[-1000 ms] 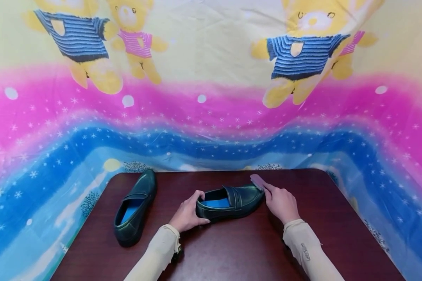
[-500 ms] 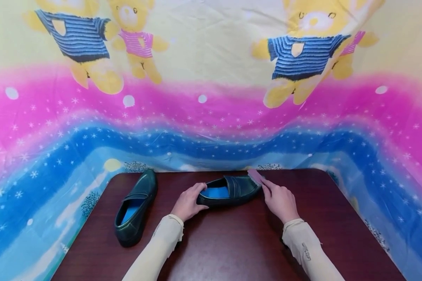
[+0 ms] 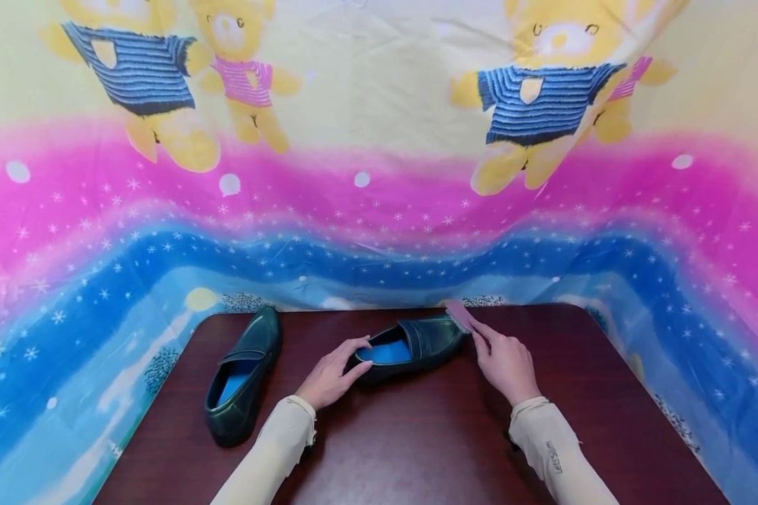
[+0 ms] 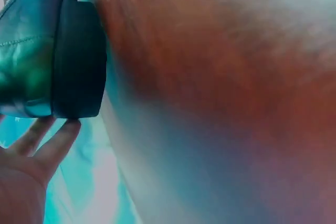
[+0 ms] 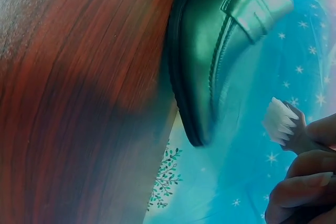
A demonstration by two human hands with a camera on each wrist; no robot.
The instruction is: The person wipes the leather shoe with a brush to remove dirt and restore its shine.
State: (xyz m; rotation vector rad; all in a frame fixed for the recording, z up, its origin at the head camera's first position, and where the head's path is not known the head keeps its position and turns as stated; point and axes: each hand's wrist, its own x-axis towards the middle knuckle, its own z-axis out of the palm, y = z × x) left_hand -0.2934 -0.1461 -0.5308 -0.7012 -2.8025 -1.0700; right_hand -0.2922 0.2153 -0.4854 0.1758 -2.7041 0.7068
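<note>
A dark green loafer (image 3: 429,341) with a blue insole lies near the table's far edge in the head view, its toe toward the right. My left hand (image 3: 333,373) holds its heel, thumb and fingers about the back end. In the left wrist view, fingertips of that hand (image 4: 31,171) touch the loafer's heel (image 4: 58,51). My right hand (image 3: 508,365) grips a small pink-backed brush (image 3: 458,317) at the toe. White bristles of the brush (image 5: 281,121) face the loafer (image 5: 205,61) in the right wrist view, with a gap showing between them.
The matching loafer (image 3: 245,379) stands on the left of the dark red-brown table (image 3: 410,449), toe pointing away. A patterned cloth (image 3: 366,259) with bears and snowflakes hangs right behind the table and along both sides.
The held loafer has shifted toward the far edge and its toe has swung away. The left hand's grip on the heel has altered slightly. The brush has moved a little up and left.
</note>
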